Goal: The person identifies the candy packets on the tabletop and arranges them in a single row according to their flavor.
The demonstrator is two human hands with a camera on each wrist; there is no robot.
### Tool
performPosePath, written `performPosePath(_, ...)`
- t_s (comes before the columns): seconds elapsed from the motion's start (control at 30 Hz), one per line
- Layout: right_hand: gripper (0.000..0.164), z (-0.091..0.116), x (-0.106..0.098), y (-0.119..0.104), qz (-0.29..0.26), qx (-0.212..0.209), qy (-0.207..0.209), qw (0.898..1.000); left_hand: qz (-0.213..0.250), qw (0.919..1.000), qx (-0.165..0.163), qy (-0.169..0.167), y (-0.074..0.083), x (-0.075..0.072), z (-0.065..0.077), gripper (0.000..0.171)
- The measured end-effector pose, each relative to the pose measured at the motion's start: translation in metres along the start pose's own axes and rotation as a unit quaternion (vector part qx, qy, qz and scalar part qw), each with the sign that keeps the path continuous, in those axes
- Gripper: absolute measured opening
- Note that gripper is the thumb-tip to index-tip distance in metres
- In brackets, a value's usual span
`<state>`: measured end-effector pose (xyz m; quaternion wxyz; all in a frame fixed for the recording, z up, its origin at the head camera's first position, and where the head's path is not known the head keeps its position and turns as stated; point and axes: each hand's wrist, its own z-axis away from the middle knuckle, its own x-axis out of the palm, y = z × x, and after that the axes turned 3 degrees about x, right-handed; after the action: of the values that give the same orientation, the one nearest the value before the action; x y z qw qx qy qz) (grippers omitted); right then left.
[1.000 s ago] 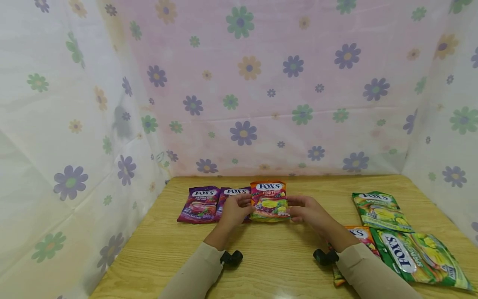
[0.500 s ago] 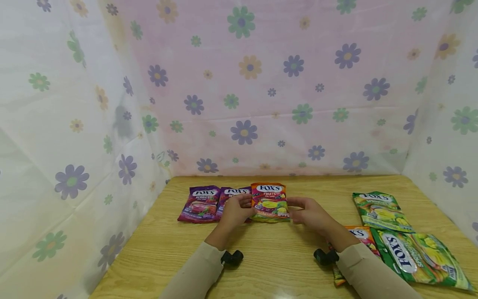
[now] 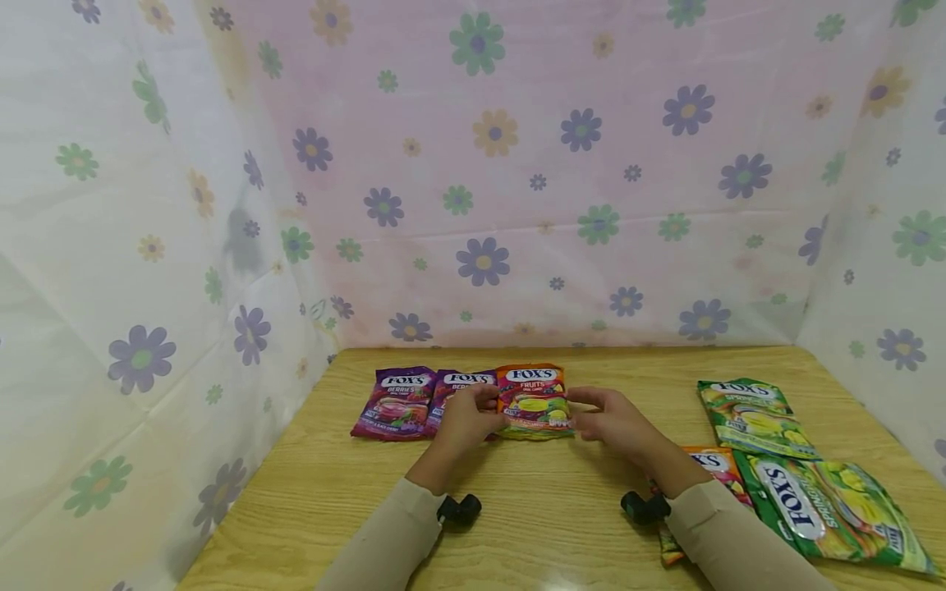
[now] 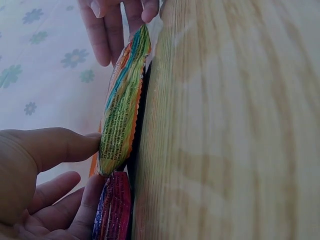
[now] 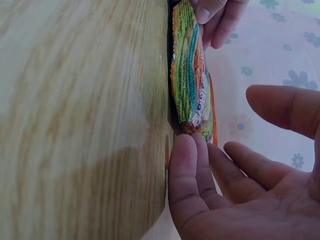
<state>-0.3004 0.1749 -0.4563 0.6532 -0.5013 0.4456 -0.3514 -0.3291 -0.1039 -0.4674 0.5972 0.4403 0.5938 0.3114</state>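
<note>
An orange-red bag of Fox's fruit candy (image 3: pixel 530 400) lies on the wooden table between both hands. On its left side, the left hand (image 3: pixel 467 420) rests its thumb against the bag, seen in the left wrist view, while its other fingers extend loosely over the neighbouring purple bag. At the opposite side, the right hand (image 3: pixel 609 420) touches or nearly touches the bag with its fingertips; the right wrist view shows its thumb held apart. Two purple bags of berry candy, the left one (image 3: pixel 395 404) and a partly covered one (image 3: pixel 443 390), lie beside the orange bag.
Green candy bags, one upper (image 3: pixel 757 419) and one lower (image 3: pixel 835 509), lie at the right. Another orange bag (image 3: pixel 713 468) is partly hidden under the right forearm. Flowered cloth (image 3: pixel 547 205) stands behind the wooden table (image 3: pixel 547 525) and along its sides.
The orange candy bag's top edge has come down slightly and toward the hands, and the bag now lies level with the purple bags. Both hands have barely moved.
</note>
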Motion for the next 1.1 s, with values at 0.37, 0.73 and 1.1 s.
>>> performPosePath(0.37, 0.063, -0.001, 0.003, 0.001, 0.032, -0.013, -0.018, 0.999, 0.003, 0.9999, -0.012, -0.009, 0.003, -0.002, 0.003, 0.053)
performPosePath(0.73, 0.065, 0.001, 0.002, -0.001, 0.029, -0.027, -0.047, 0.998, -0.011, 0.9997, -0.022, -0.007, 0.005, -0.007, 0.001, 0.052)
performPosePath(1.1, 0.068, 0.002, 0.002, -0.001, 0.025, -0.058, -0.1, 0.993, -0.004, 0.9992, -0.035, -0.015, 0.003, -0.015, -0.001, 0.053)
